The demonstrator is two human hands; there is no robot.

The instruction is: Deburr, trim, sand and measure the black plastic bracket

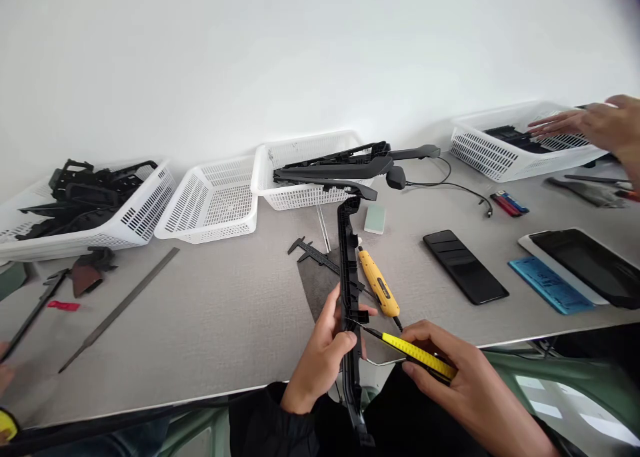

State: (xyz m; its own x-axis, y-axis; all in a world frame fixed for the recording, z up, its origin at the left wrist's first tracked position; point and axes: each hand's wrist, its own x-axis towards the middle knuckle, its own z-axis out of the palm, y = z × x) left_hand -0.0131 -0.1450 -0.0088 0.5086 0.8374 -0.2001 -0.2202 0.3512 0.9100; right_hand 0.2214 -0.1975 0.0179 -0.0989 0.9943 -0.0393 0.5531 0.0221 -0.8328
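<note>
My left hand (324,350) grips a long black plastic trim part (349,264), thumb on its near face. The part stands roughly upright in view, ribbed side showing, its lower end reaching below the table edge. In my right hand (450,370) is a yellow and black utility knife (417,352). Its tip lies at the part beside a small tab, close to my left thumb; I cannot tell whether the blade touches. Beyond the part lie a yellow corded hand tool (379,282), a black caliper (316,254) and a dark grey sheet (315,287).
White baskets (215,234) line the wall; one (287,200) holds long black trim parts. A file (125,308) lies left, a phone (465,267) and blue packet (550,286) right. A co-worker's hands (600,125) reach over the right basket; another person's hand (5,374) shows at left.
</note>
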